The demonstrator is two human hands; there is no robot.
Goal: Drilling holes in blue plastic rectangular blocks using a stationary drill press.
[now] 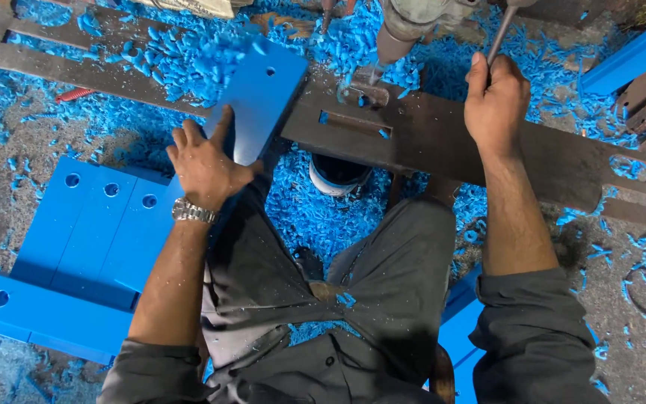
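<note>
Blue plastic slab (263, 101) lies flat under left hand (203, 161), fingers (188, 138) spread, pressing not gripping; long axis runs near-left to far-right toward drill bit (371, 71) | right hand (496, 93) clenched on feed lever (501, 34), farther right | steel drill bed (443, 142), blue shavings (188, 60) everywhere | drilled slabs (91, 224) stacked near-left.

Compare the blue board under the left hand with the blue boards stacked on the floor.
The blue board under the left hand lies alone on the dark metal table, tilted, with shavings piled on its far end. The stacked blue boards lie side by side on the floor, nearly free of shavings, resting across another board. Both are flat, bright blue and have a drilled round hole near one end.
</note>
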